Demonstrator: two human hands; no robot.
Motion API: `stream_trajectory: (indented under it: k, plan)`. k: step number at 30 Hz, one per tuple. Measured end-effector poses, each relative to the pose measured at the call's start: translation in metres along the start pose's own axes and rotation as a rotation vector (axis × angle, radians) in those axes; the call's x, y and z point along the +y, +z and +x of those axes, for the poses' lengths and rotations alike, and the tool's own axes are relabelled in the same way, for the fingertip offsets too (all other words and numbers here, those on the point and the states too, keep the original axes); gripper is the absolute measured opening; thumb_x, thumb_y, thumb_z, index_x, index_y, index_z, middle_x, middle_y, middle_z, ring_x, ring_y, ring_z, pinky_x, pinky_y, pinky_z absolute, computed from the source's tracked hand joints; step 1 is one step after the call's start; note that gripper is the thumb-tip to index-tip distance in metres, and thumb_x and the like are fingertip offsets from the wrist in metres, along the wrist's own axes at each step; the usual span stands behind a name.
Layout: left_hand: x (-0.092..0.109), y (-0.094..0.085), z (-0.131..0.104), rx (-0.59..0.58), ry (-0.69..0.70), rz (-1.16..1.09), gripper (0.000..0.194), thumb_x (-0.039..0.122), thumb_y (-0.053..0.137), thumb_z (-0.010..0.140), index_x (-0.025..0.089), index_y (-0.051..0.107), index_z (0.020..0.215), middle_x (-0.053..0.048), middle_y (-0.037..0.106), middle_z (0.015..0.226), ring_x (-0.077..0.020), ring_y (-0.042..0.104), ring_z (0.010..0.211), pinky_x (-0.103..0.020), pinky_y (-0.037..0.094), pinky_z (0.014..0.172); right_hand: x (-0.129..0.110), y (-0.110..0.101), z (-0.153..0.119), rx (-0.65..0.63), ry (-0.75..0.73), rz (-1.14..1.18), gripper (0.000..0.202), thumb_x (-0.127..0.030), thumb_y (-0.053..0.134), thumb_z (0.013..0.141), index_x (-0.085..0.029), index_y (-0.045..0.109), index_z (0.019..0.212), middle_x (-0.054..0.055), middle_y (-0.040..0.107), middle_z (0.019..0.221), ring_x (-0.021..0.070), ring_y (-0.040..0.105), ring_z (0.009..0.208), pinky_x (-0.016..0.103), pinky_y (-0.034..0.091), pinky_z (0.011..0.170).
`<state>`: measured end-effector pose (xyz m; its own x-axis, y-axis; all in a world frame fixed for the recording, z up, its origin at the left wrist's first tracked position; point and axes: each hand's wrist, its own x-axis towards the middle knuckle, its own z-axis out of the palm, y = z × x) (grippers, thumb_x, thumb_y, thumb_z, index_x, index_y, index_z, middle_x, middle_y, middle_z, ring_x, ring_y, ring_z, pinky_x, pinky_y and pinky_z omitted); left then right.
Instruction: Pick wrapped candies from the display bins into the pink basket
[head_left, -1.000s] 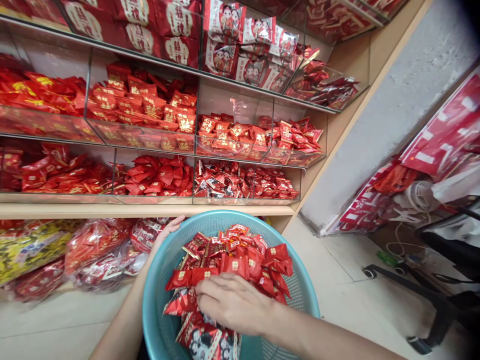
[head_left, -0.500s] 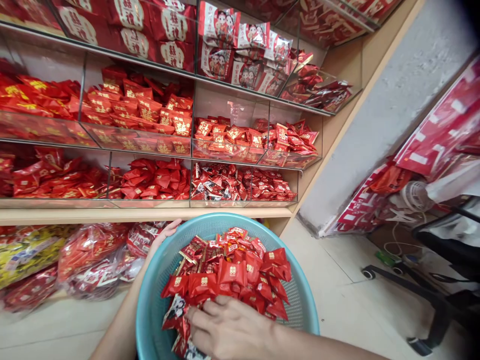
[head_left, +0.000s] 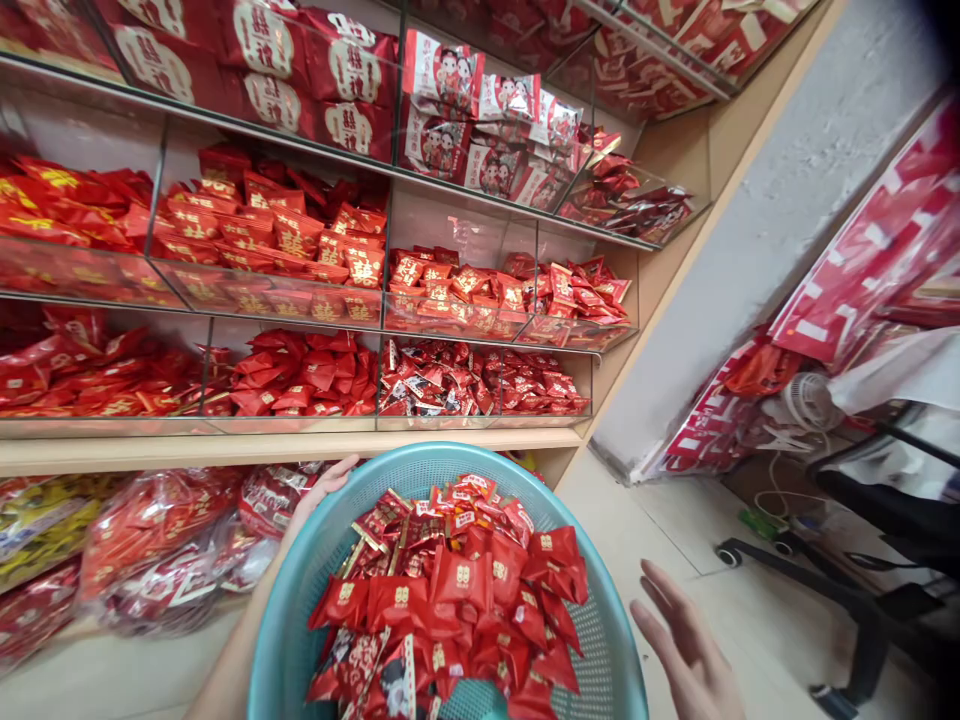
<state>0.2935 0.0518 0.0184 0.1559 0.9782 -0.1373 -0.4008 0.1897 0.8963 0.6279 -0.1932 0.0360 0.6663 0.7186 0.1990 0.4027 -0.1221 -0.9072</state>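
Note:
A teal perforated plastic basket (head_left: 262, 610) is right in front of me. In it lies a heap of small red wrapped sweets (head_left: 465, 578), some with gold printing, and a few black-and-white ones (head_left: 397, 680) near the front. My left hand (head_left: 321, 492) grips the basket at its far left side; the wall hides part of the fingers and the forearm runs along the outside. To the right of the rim, my right hand (head_left: 681, 635) is in the air with nothing in it, its fingers apart, close to the basket.
Ahead, a wooden shelf (head_left: 300, 450) carries clear bins of red packets (head_left: 292, 232) in several rows. Full plastic bags (head_left: 165, 540) lie under its bottom board. On the right are a grey wall (head_left: 720, 230), a black wheeled chair (head_left: 847, 600) and a white fan (head_left: 810, 400).
My right hand has lifted out of the sweets and moved right, outside the basket, with its fingers spread. My left hand keeps its hold on the basket. The view has shifted slightly.

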Motion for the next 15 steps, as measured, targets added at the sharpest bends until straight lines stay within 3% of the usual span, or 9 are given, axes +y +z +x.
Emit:
stream_trajectory:
  k: [2, 4, 10, 15]
  plan:
    - [0.001, 0.001, 0.0, -0.012, -0.003, 0.005, 0.052, 0.027, 0.06, 0.066, 0.013, 0.053, 0.116, -0.006, 0.065, 0.106, -0.0253, 0.057, 0.101, -0.031, 0.044, 0.086, -0.003, 0.007, -0.011, -0.013, 0.21, 0.166, 0.056, -0.05, 0.052, 0.077, -0.025, 0.045, 0.126, 0.004, 0.043, 0.136, 0.0266, 0.037, 0.125, 0.042, 0.037, 0.098]
    - [0.002, 0.003, 0.0, -0.035, -0.014, 0.008, 0.051, 0.028, 0.061, 0.064, 0.013, 0.056, 0.113, -0.007, 0.065, 0.106, -0.0259, 0.057, 0.101, -0.032, 0.044, 0.086, -0.012, 0.014, -0.017, -0.014, 0.297, 0.239, 0.06, -0.05, 0.056, 0.073, -0.022, 0.047, 0.126, 0.004, 0.044, 0.135, 0.0278, 0.035, 0.126, 0.042, 0.035, 0.1]
    - [0.008, 0.013, 0.003, -0.102, -0.061, -0.03, 0.043, 0.028, 0.062, 0.061, 0.016, 0.063, 0.102, -0.007, 0.063, 0.11, -0.0262, 0.054, 0.107, -0.033, 0.043, 0.091, -0.039, 0.011, -0.013, 0.031, 0.318, 0.359, 0.063, -0.045, 0.062, 0.066, -0.023, 0.051, 0.124, 0.005, 0.059, 0.119, 0.0304, 0.051, 0.112, 0.041, 0.044, 0.09]
    - [0.013, 0.022, 0.007, -0.154, -0.056, -0.084, 0.037, 0.027, 0.06, 0.061, 0.014, 0.066, 0.095, -0.007, 0.063, 0.11, -0.0275, 0.051, 0.112, -0.032, 0.04, 0.095, -0.047, -0.004, -0.004, 0.014, 0.362, 0.303, 0.059, -0.047, 0.061, 0.067, -0.024, 0.053, 0.121, 0.001, 0.051, 0.128, 0.0292, 0.046, 0.118, 0.04, 0.043, 0.094]
